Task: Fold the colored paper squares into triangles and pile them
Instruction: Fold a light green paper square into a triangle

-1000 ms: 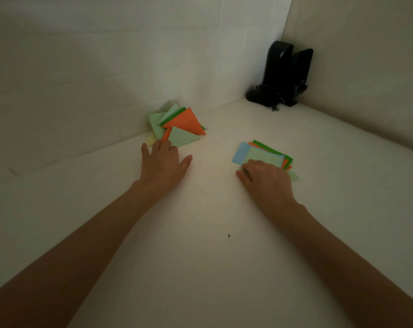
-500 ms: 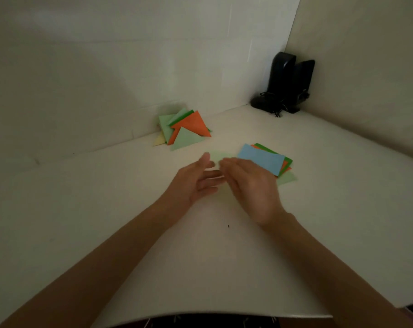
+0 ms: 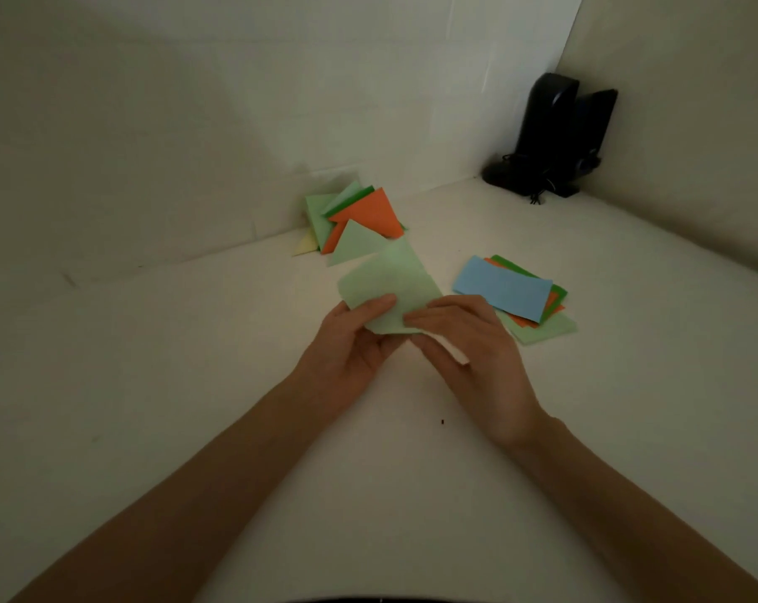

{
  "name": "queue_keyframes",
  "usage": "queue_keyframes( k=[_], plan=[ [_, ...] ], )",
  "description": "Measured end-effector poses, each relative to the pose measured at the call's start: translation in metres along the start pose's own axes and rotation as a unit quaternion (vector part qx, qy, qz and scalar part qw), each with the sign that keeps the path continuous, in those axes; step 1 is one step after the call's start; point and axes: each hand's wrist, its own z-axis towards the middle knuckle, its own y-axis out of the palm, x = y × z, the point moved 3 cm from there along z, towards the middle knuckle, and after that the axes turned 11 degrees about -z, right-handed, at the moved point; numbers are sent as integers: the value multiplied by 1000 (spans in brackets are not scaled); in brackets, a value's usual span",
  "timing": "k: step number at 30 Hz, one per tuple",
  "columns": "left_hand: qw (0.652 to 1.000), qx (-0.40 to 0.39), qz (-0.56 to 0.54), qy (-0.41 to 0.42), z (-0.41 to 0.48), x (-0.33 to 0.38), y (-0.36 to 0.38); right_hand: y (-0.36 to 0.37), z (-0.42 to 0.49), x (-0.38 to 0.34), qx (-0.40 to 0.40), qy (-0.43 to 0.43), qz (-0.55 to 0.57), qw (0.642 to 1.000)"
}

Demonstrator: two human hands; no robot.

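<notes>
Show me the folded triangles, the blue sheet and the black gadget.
folded triangles point(image 3: 368, 214): head view, on the orange one.
blue sheet point(image 3: 501, 289): head view, its middle.
black gadget point(image 3: 546, 132): head view, its upright body.

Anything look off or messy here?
Nothing damaged or spilled. The pile of triangles is fanned out unevenly, and the stack of flat sheets is skewed, edges not lined up. Left hand and right hand hold a light green sheet.

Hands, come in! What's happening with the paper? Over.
Left hand and right hand pinch light green square, not yet folded. Triangle pile behind, flat stack right. Nothing blocking.
</notes>
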Motion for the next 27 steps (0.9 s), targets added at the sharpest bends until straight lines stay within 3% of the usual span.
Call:
queue_keyframes(
  k=[3,5,10,18,27],
  plan=[
    [1000,7,29,-3,-2,0,1,-8,0,5,26,153,103,983],
    [999,-2,46,-1,-4,-2,3,-8,-1,8,1,245,149,958],
    [995,-40,87,-2,-7,-6,6,-6,-1,12,-35,366,280,887],
    [991,-15,128,27,-8,-8,6,-4,-1,12,-36,383,340,858],
    [987,10,154,53,-7,-7,3,-3,1,7,-55,341,353,869]
  ],
)
